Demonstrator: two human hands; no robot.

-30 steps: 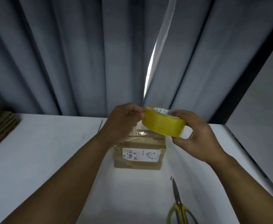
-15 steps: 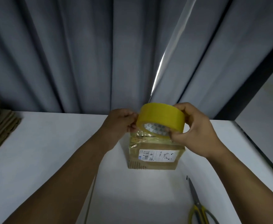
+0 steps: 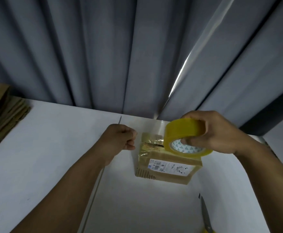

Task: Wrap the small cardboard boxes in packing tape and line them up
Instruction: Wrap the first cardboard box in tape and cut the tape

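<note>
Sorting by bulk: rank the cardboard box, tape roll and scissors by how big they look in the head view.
1. cardboard box
2. tape roll, held nearer the camera, so true size unsure
3. scissors, partly cut off at the frame edge

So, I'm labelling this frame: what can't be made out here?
Head view.
Scissors: handles cut off by bottom edge.
Box: far right corner hidden behind roll.
Label: print too small.
Cardboard stack: cut off by left edge.
Left hand: curled fingers hide what it pinches.
</note>
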